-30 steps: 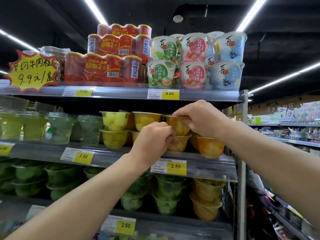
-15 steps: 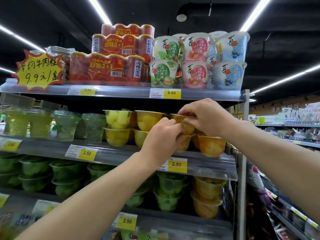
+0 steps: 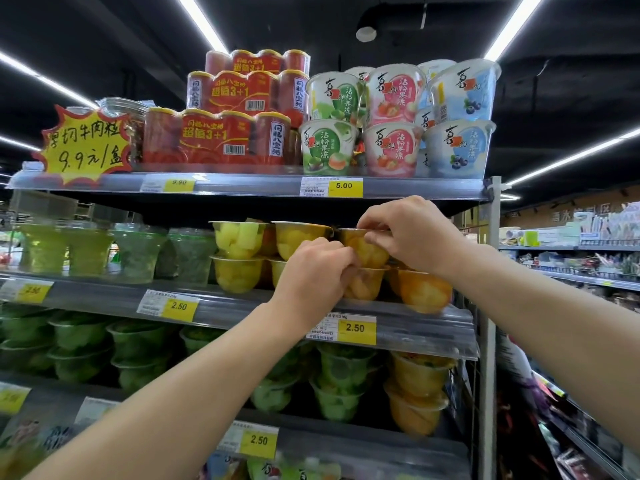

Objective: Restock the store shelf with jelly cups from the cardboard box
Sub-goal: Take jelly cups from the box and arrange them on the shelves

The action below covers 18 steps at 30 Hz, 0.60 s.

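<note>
On the second shelf from the top, both hands meet at one clear plastic jelly cup with yellow-orange fruit pieces (image 3: 367, 249). The fingers of the right hand (image 3: 414, 233) are curled down over the rim of this cup and pinch it from above and from the right side. The fingers of the left hand (image 3: 317, 271) are bent and press on the left wall of the same cup, so the cup is held between the two hands. This cup sits on top of another clear cup of orange fruit (image 3: 363, 284), which stands on the grey metal shelf board (image 3: 242, 306).

Just left of the held cup stand more yellow fruit jelly cups (image 3: 239, 251), stacked two high. Right of the held cup, partly under the right wrist, a deeper orange jelly cup (image 3: 424, 289) stands at the shelf end. Further left of the held cup is a row of green jelly cups (image 3: 138, 251).

Below the held cup, on the shelf edge, a yellow price label reading 2.50 (image 3: 355, 328) is fixed. Above the held cup, on the top shelf, stand white tubs with green, pink and blue prints (image 3: 394, 126), and left of them red multipacks of cans (image 3: 239, 116). The cardboard box cannot be seen.
</note>
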### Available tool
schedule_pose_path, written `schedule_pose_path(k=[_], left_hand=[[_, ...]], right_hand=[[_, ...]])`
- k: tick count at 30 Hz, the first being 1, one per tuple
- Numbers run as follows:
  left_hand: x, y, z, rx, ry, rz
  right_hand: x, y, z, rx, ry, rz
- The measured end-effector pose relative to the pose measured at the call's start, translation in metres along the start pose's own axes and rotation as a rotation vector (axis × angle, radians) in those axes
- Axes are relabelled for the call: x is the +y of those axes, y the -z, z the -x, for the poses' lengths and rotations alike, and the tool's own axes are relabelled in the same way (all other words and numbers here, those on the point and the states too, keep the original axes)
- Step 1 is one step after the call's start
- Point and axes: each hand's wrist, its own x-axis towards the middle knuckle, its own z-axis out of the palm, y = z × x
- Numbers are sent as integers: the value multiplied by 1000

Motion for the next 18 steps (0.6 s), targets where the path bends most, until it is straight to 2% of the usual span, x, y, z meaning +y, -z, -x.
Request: schedule_pose_path(k=[5,11,18], left_hand=[[-3,17,4,-8,-4,-5],[-45,63,20,109,100,-28],[-77,75,31,3,107,7]], right_hand=[[-5,4,2,-4,-24,-9],[-26,7,-14,49,-31,-59],[-63,-11,-47,-3,3,-62]])
